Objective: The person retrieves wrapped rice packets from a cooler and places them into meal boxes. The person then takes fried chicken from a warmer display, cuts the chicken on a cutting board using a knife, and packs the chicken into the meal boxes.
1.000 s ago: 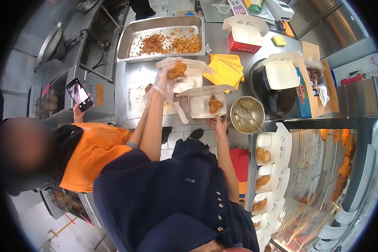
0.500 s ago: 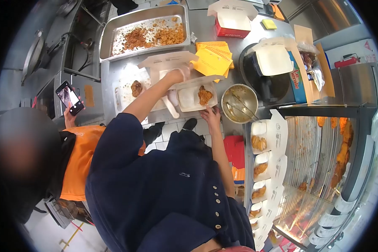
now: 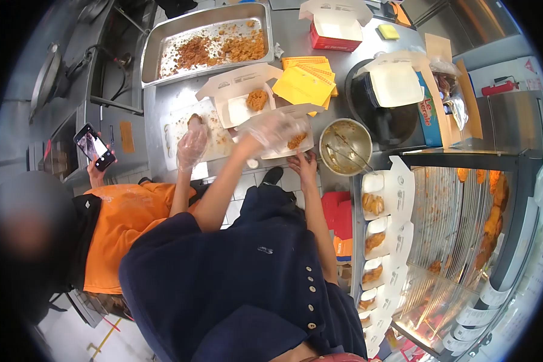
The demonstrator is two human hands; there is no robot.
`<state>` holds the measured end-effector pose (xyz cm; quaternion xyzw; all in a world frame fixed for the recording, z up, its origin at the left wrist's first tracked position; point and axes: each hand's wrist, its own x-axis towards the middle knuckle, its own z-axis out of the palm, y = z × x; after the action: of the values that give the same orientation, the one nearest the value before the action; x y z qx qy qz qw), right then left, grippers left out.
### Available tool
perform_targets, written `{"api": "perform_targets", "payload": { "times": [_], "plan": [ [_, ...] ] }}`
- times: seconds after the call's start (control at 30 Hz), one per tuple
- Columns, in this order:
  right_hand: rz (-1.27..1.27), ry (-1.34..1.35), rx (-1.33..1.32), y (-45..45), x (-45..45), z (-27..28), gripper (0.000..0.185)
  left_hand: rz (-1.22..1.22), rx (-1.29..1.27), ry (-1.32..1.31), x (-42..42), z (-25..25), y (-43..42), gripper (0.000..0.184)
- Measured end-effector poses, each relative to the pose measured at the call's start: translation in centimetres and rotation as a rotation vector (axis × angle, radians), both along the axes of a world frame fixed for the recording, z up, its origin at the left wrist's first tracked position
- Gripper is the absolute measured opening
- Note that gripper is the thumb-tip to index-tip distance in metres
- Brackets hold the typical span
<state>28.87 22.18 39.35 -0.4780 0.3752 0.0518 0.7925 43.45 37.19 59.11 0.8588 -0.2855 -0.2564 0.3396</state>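
My left hand (image 3: 273,133), in a clear glove and smeared by motion, is over the front open box (image 3: 276,152); its finger shape is unclear. Bare and with fingers apart, my right hand (image 3: 303,164) touches that box's near edge. A fried chicken piece (image 3: 297,141) sits in its right part. Behind it, another open box (image 3: 238,111) holds a second fried piece (image 3: 257,100). To the left, a co-worker's gloved hand (image 3: 192,146) is at a brown piece (image 3: 195,120) on the white board (image 3: 176,131).
A metal tray (image 3: 157,53) with crumbs stands behind. Yellow packets (image 3: 301,87), a metal bowl (image 3: 346,146) with tongs and a black round pan (image 3: 357,111) are around the boxes. Several filled boxes (image 3: 398,202) line the right side. The co-worker holds a phone (image 3: 94,146).
My left hand has moved from the back box to the front one; the fried piece it carried lies in the back box. The co-worker's gloved hand has come to the brown piece.
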Motion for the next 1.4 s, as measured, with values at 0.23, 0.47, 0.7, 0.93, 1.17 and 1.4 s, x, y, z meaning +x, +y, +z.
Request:
{"api": "perform_targets", "payload": {
  "times": [0.23,0.47,0.7,0.93,1.17,1.4],
  "plan": [
    [0.118,-0.073,-0.240,0.6,-1.1,-1.2,0.064,0.073,0.267,-0.336,-4.5,-18.1,-6.8,0.031],
    [0.130,-0.061,-0.201,0.6,-1.5,-1.1,0.063,0.143,0.110,-0.434,-3.1,-19.7,-5.8,0.029],
    [0.085,-0.056,-0.179,0.0,-2.3,-1.7,0.058,0.298,-0.044,-0.606,-1.1,-19.4,-3.8,0.029],
    [0.238,-0.014,-0.225,0.2,-4.9,1.8,0.055,0.311,0.010,-0.131,-5.9,-12.3,-0.8,0.039],
    [0.458,-0.091,-0.267,-0.7,-7.0,2.3,0.045,0.332,-0.090,0.170,-9.8,-9.5,-1.0,0.046],
    [0.453,-0.104,-0.296,-1.8,-9.1,3.0,0.040,0.372,-0.223,0.207,-11.2,-8.9,-2.0,0.048]
  ]
}}
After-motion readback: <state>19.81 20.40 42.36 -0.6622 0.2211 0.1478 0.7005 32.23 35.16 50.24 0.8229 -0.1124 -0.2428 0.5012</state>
